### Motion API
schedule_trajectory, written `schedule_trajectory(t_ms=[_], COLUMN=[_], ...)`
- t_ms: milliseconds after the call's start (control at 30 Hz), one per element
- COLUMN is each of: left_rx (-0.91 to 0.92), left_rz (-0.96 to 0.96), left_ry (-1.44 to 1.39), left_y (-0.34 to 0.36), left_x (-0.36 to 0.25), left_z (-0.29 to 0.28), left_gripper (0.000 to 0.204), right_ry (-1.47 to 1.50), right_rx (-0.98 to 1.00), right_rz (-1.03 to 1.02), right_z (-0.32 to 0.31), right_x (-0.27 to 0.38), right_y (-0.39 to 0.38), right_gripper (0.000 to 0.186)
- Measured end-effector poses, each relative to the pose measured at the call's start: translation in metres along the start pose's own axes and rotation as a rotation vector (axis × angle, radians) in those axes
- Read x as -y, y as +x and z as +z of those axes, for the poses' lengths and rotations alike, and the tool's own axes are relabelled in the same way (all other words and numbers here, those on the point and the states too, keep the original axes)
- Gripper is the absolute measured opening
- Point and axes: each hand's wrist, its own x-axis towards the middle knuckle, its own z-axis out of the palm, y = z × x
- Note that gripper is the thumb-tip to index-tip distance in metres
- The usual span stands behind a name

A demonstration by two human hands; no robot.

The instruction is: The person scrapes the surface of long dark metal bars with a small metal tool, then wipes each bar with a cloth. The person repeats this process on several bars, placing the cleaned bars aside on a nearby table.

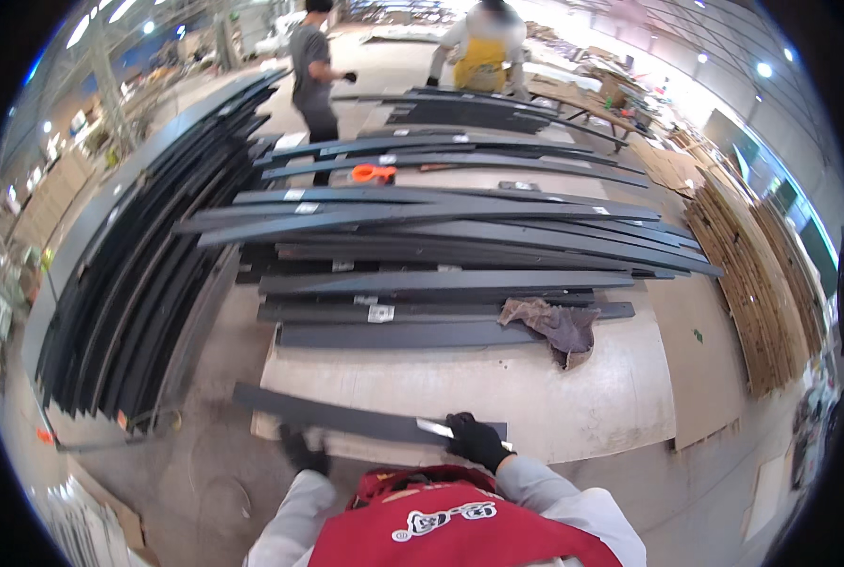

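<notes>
Plank (pixel 356 419): 1 long, flat, dark grey piece at the near side of the pale tabletop (pixel 620 397), left end jutting past the corner; resting or lifted — cannot tell.
Right hand (pixel 477 442): black-gloved, over the plank's right end, fingers beside a white strip (pixel 434 428); whether it clasps plank or strip, cannot tell.
Left hand (pixel 306 454): blurred, at the lower edge; grip cannot be told.
Handling: judged stiff, moderately heavy, awkward from 1 end; smooth face probably slips and scuffs.
Hold: 2 hands well apart, along the long edges — better than pinching the face.
</notes>
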Motion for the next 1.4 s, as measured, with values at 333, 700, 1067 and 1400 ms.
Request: schedule_trajectory(t_ms=[333,700,1067,1400], left_rx=[0.367,0.277,0.156,-0.038], left_rz=[0.839,-0.108,-0.255,-0.447], left_ry=[0.071,0.314,-0.077,-0.345], left_y=[-0.019,0.136,0.11,0.124], left_x=[-0.15,0.06,0.067,0.057], left_z=[0.036,-0.089,-0.097,-0.116], left_gripper=[0.054,0.047,0.043,0.037], right_ry=[0.104,0.08,0.373,0.87], right_rx=[-0.022,-0.048,-0.497,-0.438], right_rz=[-0.003,0.006,0.835,0.837], right_z=[-0.032,-0.028,-0.012,-0.054], right_x=[-0.031,-0.037,-0.085,-0.089], right_y=[-0.041,-0.041,-0.109,-0.093], right_gripper=[0.071,0.078,0.04,0.027])
